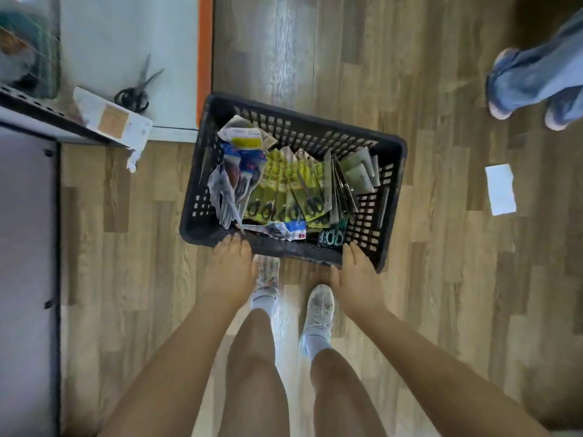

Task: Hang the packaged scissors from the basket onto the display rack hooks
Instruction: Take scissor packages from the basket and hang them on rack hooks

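Head view: left hand (232, 263) and right hand (356, 272) grip the near rim of the black perforated plastic basket (391, 171), fingers curled over it; judged the carrying step, next picking out yellow-carded packaged scissors (293, 190) inside

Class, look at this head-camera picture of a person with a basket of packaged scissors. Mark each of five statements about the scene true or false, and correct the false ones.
1. Both hands hold the near rim of the black basket. True: the left hand and the right hand both grip it.
2. The basket is empty. False: it holds packaged scissors, many on yellow-green cards.
3. A loose pair of scissors lies on the white surface at upper left. True.
4. The floor is carpeted. False: the wooden floor shows planks.
5. A white paper lies inside the basket. False: it lies on the floor, right of the basket.
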Tool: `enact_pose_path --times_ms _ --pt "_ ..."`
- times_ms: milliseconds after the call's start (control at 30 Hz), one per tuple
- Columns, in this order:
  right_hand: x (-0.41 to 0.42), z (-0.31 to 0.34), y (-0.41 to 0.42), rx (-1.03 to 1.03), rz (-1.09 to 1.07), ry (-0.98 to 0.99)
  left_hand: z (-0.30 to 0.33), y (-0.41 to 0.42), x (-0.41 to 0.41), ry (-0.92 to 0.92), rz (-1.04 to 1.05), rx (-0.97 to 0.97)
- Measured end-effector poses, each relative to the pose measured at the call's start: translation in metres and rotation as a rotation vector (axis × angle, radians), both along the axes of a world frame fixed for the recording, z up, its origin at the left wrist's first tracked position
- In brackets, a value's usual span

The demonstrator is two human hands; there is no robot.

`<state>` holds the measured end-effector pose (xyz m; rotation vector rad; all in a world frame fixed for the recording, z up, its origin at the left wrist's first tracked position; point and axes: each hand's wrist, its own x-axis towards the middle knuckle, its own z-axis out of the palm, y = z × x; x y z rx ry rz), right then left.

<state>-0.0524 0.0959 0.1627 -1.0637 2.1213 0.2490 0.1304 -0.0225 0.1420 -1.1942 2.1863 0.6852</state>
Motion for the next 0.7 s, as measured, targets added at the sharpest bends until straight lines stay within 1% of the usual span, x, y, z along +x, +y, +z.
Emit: enact_pose_path --times_ms 133,267,367,433,500,700 --pt "0.006 -0.038 -0.009 0.014 -0.149 -0.037 -0.035 -0.01 0.003 -0.029 0.11 -0.004" --pt "0.004 -0.07 -0.01 0.005 -0.222 -0.075 -0.068 -0.013 -0.013 -0.004 0.098 0.034" --pt "0.0 -0.095 -0.008 0.051 -0.179 -0.087 -0.089 -0.013 -0.026 0.014 0.09 0.037" --pt "-0.005 -0.113 -0.01 0.048 -0.12 -0.081 -0.104 -0.016 -0.033 0.021 0.084 0.036" --pt "-0.012 -0.128 -0.016 0.045 -0.11 -0.078 -0.116 -0.02 -0.037 0.009 0.088 0.046" --pt "-0.025 -0.179 -0.045 -0.037 -0.041 -0.07 -0.166 -0.035 -0.055 0.032 0.098 0.049"
